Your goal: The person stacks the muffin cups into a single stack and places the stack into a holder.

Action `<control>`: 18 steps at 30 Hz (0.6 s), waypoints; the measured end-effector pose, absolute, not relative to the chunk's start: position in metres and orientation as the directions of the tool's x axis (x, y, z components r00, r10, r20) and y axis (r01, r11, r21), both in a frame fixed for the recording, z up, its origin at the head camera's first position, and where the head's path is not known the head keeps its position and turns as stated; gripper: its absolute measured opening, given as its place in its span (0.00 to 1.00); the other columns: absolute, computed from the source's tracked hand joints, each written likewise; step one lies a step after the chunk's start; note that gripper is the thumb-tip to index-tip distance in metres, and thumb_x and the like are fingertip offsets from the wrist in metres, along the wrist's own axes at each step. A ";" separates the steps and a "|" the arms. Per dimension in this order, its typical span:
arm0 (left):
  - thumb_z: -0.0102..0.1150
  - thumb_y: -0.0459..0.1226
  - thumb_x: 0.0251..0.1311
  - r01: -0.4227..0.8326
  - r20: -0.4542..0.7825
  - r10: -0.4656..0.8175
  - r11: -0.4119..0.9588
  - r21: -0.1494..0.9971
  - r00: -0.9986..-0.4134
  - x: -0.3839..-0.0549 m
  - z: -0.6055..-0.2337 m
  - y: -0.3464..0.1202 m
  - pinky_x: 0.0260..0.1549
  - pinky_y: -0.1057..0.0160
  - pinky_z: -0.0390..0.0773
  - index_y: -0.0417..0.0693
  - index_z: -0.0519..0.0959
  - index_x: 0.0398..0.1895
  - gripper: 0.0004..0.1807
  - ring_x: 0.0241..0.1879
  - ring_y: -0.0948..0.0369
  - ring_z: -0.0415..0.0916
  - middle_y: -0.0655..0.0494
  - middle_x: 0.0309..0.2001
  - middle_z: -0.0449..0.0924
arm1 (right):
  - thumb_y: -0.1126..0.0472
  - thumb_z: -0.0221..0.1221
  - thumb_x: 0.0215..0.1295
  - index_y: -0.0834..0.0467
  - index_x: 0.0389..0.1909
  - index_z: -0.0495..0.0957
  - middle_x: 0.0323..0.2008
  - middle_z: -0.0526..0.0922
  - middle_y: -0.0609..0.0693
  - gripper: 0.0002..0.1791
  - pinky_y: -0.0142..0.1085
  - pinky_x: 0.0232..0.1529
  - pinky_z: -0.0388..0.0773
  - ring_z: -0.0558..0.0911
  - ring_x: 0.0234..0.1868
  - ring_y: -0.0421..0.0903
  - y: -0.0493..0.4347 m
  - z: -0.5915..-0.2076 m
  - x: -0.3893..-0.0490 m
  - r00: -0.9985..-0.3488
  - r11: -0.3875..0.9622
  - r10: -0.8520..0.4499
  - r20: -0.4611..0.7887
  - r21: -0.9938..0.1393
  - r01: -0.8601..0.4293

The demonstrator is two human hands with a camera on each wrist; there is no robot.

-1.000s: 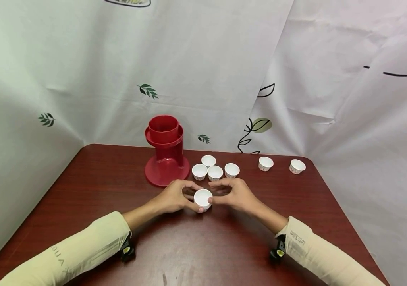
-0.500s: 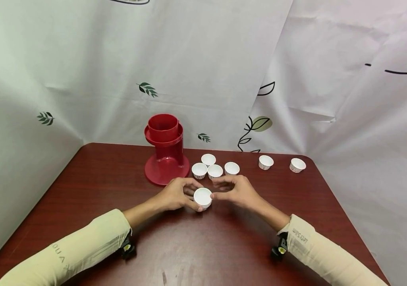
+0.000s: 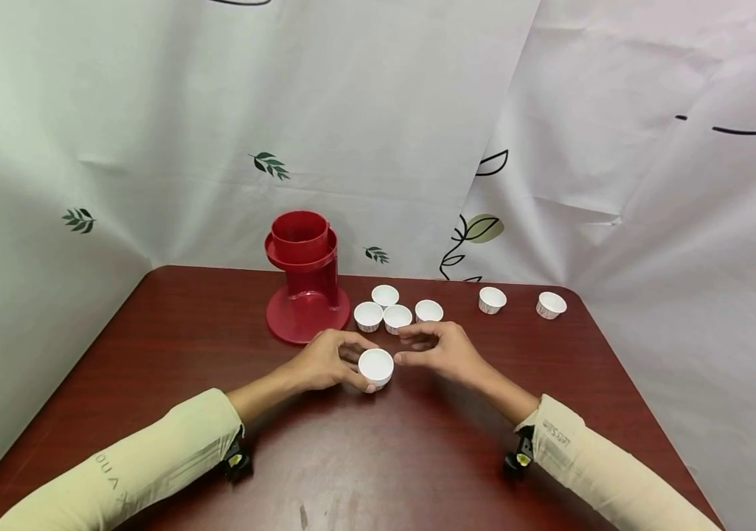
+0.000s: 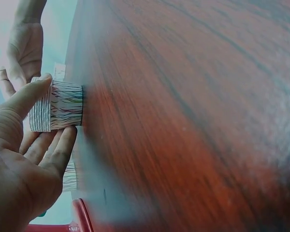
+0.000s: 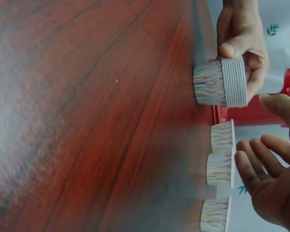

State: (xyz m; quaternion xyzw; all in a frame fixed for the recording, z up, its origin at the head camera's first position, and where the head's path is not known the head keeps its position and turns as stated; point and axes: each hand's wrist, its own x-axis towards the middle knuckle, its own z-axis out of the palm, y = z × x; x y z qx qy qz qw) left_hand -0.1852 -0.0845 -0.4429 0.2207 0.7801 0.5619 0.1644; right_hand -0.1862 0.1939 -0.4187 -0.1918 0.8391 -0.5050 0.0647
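Observation:
My left hand [image 3: 326, 361] grips a stack of white paper baking cups [image 3: 375, 366] near the middle of the table, thumb on the near side and fingers on the far side. In the left wrist view several nested rims show on the stack [image 4: 63, 107], above a side printed with wavy coloured lines. My right hand [image 3: 442, 354] hovers just right of the stack, fingers loosely bent and holding nothing. The right wrist view shows a gap between the right thumb [image 5: 273, 102] and the stack. Behind the hands, several baking cups [image 3: 368, 317] stand upright in a cluster.
A red stand [image 3: 307, 317] with a round base and a cylindrical red cup [image 3: 299, 237] on top stands behind my left hand. Two more baking cups, one [image 3: 492, 300] and another [image 3: 551, 305], sit at the back right. White printed cloth [image 3: 378, 133] hangs behind the table [image 3: 364, 464].
My right hand has drawn slightly right, its thumb coming away from the stack's rim. The left hand keeps its grip in nearly the same place. The view has shifted a little.

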 end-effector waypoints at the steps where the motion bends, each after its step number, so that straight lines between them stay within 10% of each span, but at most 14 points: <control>1: 0.91 0.30 0.48 0.163 -0.005 0.530 0.270 0.949 -0.848 -0.186 -0.443 -0.084 0.54 0.60 0.95 0.39 0.90 0.58 0.31 0.47 0.60 0.94 0.46 0.49 0.95 | 0.58 0.81 0.64 0.67 0.62 0.89 0.54 0.94 0.65 0.28 0.29 0.54 0.91 0.95 0.55 0.57 0.195 -0.419 -0.187 -0.920 0.416 -0.382 0.084 -0.874 -0.253; 18: 0.91 0.30 0.47 0.170 -0.008 0.534 0.284 0.944 -0.846 -0.187 -0.443 -0.084 0.55 0.62 0.94 0.37 0.90 0.57 0.31 0.47 0.61 0.93 0.47 0.48 0.95 | 0.59 0.81 0.64 0.67 0.64 0.88 0.55 0.94 0.65 0.30 0.26 0.53 0.90 0.94 0.55 0.55 0.217 -0.417 -0.210 -0.951 0.427 -0.291 0.109 -0.874 -0.231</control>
